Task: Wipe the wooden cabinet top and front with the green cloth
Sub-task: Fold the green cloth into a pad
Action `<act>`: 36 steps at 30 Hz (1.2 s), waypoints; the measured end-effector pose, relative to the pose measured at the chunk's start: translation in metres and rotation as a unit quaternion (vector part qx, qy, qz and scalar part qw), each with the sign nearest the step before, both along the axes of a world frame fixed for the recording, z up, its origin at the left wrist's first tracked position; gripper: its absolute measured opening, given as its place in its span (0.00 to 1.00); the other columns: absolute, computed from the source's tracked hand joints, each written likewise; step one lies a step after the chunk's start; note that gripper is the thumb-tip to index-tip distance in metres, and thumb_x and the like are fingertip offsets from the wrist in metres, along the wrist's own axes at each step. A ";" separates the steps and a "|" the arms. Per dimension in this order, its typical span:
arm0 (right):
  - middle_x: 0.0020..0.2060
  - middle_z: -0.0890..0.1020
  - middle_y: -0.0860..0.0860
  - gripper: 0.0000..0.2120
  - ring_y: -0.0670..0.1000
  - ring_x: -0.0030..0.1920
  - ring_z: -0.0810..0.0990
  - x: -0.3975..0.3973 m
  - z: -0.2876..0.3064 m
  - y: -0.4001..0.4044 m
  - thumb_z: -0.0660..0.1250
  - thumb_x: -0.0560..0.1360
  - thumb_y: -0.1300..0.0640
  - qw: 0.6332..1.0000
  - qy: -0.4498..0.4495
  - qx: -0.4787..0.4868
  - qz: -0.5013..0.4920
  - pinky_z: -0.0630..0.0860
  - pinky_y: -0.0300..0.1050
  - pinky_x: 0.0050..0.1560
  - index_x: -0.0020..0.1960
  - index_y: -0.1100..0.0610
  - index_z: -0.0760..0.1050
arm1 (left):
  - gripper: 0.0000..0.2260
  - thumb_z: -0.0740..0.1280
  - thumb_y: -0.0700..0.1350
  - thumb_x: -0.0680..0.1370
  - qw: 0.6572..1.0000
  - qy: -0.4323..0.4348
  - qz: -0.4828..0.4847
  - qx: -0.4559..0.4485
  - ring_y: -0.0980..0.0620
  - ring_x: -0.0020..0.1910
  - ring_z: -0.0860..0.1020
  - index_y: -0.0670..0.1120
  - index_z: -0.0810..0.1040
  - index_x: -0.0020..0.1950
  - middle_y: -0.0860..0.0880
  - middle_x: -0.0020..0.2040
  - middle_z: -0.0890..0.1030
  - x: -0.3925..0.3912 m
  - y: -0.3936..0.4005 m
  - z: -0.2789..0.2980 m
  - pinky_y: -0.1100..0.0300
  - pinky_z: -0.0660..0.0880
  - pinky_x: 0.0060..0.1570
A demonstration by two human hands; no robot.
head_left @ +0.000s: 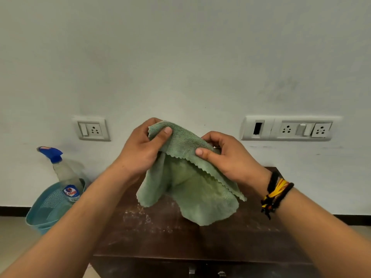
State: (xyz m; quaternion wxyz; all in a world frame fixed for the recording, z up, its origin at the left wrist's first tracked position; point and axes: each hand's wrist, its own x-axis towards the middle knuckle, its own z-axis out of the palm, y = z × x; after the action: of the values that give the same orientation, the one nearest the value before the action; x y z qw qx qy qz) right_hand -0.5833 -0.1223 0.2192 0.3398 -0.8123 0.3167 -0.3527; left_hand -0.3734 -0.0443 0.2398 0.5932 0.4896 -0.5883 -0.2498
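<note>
Head view, green cloth (192, 189): we see one, held up above the wooden cabinet (200, 241), hanging clear.
Left hand (140, 149): pinches its upper corner.
Right hand (226, 155): pinches the edge, just beside.
Spray bottle (64, 173): one, in one basket (40, 213).

One green cloth (188, 183), one spray bottle (64, 173), one basket (46, 209), seemingly two switch plates (92, 128).

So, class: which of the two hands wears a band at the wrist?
The right hand: a black and yellow thread band circles its wrist. The left hand has a bare wrist.
</note>
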 end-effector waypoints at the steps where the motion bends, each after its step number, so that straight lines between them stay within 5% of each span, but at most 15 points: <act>1: 0.48 0.85 0.47 0.12 0.48 0.51 0.83 0.001 0.000 0.000 0.74 0.75 0.48 1.000 0.014 -0.004 0.011 0.78 0.52 0.59 0.55 0.50 0.80 | 0.03 0.67 0.45 0.80 0.999 -0.032 0.007 -0.010 0.55 0.39 0.77 0.48 0.78 0.47 0.54 0.38 0.79 0.005 0.001 0.000 0.58 0.74 0.41; 5: 0.50 0.85 0.44 0.14 0.45 0.51 0.83 0.002 0.007 0.003 0.76 0.73 0.49 0.984 0.156 0.012 0.090 0.79 0.47 0.55 0.57 0.50 0.81 | 0.09 0.66 0.38 0.80 0.995 -0.097 0.028 -0.021 0.56 0.42 0.74 0.53 0.77 0.47 0.57 0.40 0.78 0.020 0.012 0.003 0.60 0.71 0.44; 7: 0.39 0.83 0.37 0.05 0.37 0.39 0.80 -0.002 0.006 0.005 0.76 0.74 0.51 0.966 0.228 0.011 0.119 0.74 0.37 0.43 0.45 0.49 0.80 | 0.12 0.65 0.36 0.80 0.993 -0.109 0.040 -0.018 0.56 0.42 0.74 0.54 0.77 0.47 0.56 0.41 0.77 0.025 0.017 0.006 0.58 0.71 0.45; 9: 0.32 0.81 0.37 0.08 0.39 0.33 0.78 -0.005 0.005 0.004 0.74 0.75 0.53 0.965 0.239 0.002 0.109 0.71 0.36 0.37 0.39 0.49 0.79 | 0.13 0.64 0.35 0.81 0.992 -0.118 0.051 -0.013 0.56 0.42 0.74 0.54 0.77 0.47 0.54 0.41 0.77 0.029 0.020 0.009 0.57 0.70 0.44; 11: 0.37 0.84 0.43 0.03 0.44 0.39 0.82 -0.009 0.014 0.005 0.73 0.76 0.55 0.981 0.175 -0.039 0.077 0.75 0.42 0.42 0.45 0.53 0.82 | 0.13 0.64 0.34 0.80 0.989 -0.130 0.070 -0.028 0.56 0.41 0.74 0.53 0.76 0.46 0.53 0.41 0.77 0.031 0.023 0.018 0.59 0.71 0.43; 13: 0.37 0.83 0.45 0.03 0.46 0.35 0.80 -0.017 0.022 0.003 0.74 0.75 0.58 0.998 0.004 -0.051 0.047 0.74 0.40 0.37 0.48 0.54 0.81 | 0.13 0.64 0.35 0.80 0.987 -0.092 0.097 -0.089 0.58 0.41 0.74 0.54 0.76 0.46 0.56 0.41 0.77 0.032 0.026 0.032 0.62 0.71 0.42; 15: 0.41 0.82 0.46 0.13 0.47 0.34 0.80 -0.026 0.021 0.001 0.76 0.71 0.59 0.980 -0.186 0.020 0.068 0.76 0.40 0.32 0.54 0.53 0.79 | 0.11 0.63 0.37 0.80 0.979 -0.043 0.116 -0.164 0.59 0.42 0.74 0.55 0.74 0.48 0.57 0.42 0.76 0.030 0.026 0.045 0.63 0.71 0.43; 16: 0.48 0.83 0.47 0.20 0.48 0.41 0.83 -0.027 0.011 0.000 0.78 0.69 0.57 0.971 -0.214 0.055 0.094 0.80 0.42 0.38 0.59 0.52 0.77 | 0.10 0.63 0.37 0.80 0.975 -0.028 0.118 -0.185 0.58 0.42 0.74 0.54 0.74 0.49 0.56 0.42 0.76 0.027 0.024 0.048 0.62 0.71 0.44; 19: 0.61 0.82 0.55 0.29 0.55 0.61 0.82 0.000 -0.037 0.007 0.79 0.68 0.57 0.972 -0.134 0.133 0.140 0.78 0.54 0.63 0.66 0.59 0.75 | 0.07 0.63 0.39 0.81 0.979 -0.024 0.115 -0.167 0.58 0.42 0.74 0.52 0.73 0.51 0.55 0.43 0.76 0.012 0.016 0.039 0.60 0.72 0.45; 22: 0.44 0.86 0.52 0.08 0.48 0.46 0.83 0.026 -0.045 0.004 0.73 0.74 0.69 0.964 -0.194 0.150 0.101 0.80 0.45 0.50 0.52 0.65 0.80 | 0.05 0.65 0.45 0.80 0.967 -0.137 0.175 -0.127 0.61 0.43 0.76 0.50 0.73 0.55 0.57 0.45 0.78 0.016 0.015 0.028 0.59 0.74 0.47; 25: 0.43 0.86 0.49 0.15 0.48 0.45 0.84 0.018 -0.020 -0.010 0.67 0.74 0.77 0.954 -0.253 0.149 0.053 0.81 0.42 0.46 0.48 0.57 0.81 | 0.30 0.79 0.54 0.68 0.976 -0.167 0.140 -0.012 0.65 0.44 0.78 0.55 0.69 0.65 0.57 0.48 0.78 0.044 0.036 0.030 0.68 0.75 0.44; 28: 0.45 0.87 0.49 0.19 0.48 0.47 0.84 -0.005 0.000 -0.013 0.66 0.74 0.77 0.960 -0.239 0.126 0.074 0.81 0.41 0.46 0.50 0.54 0.82 | 0.45 0.84 0.47 0.61 0.942 -0.322 0.063 0.077 0.54 0.45 0.82 0.63 0.64 0.71 0.55 0.49 0.81 0.072 0.059 0.028 0.62 0.79 0.46; 31: 0.45 0.87 0.51 0.17 0.49 0.47 0.85 -0.027 0.012 -0.011 0.69 0.72 0.75 0.975 -0.185 0.078 0.095 0.81 0.41 0.48 0.52 0.55 0.83 | 0.28 0.77 0.35 0.71 0.907 -0.409 0.097 -0.012 0.52 0.34 0.75 0.60 0.75 0.63 0.54 0.44 0.81 0.089 0.069 0.023 0.61 0.74 0.39; 33: 0.44 0.87 0.52 0.15 0.49 0.45 0.85 -0.033 0.015 -0.006 0.70 0.72 0.75 0.981 -0.166 0.046 0.094 0.81 0.42 0.47 0.51 0.59 0.83 | 0.12 0.73 0.42 0.75 0.921 -0.365 0.110 -0.075 0.52 0.36 0.74 0.58 0.82 0.53 0.53 0.43 0.81 0.095 0.071 0.016 0.60 0.72 0.39; 36: 0.41 0.87 0.52 0.13 0.50 0.42 0.85 -0.027 0.016 0.009 0.70 0.73 0.75 0.980 -0.164 0.022 0.110 0.80 0.43 0.44 0.47 0.59 0.84 | 0.07 0.67 0.52 0.77 0.944 -0.314 0.097 -0.041 0.54 0.45 0.80 0.59 0.81 0.53 0.57 0.46 0.83 0.079 0.065 -0.009 0.57 0.76 0.43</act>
State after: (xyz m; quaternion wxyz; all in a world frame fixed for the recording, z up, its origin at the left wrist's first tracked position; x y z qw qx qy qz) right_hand -0.6102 -0.1133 0.2348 0.4411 -0.7660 0.1731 -0.4343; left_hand -0.2947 0.0209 0.2306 0.4192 0.5731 -0.7041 -0.0009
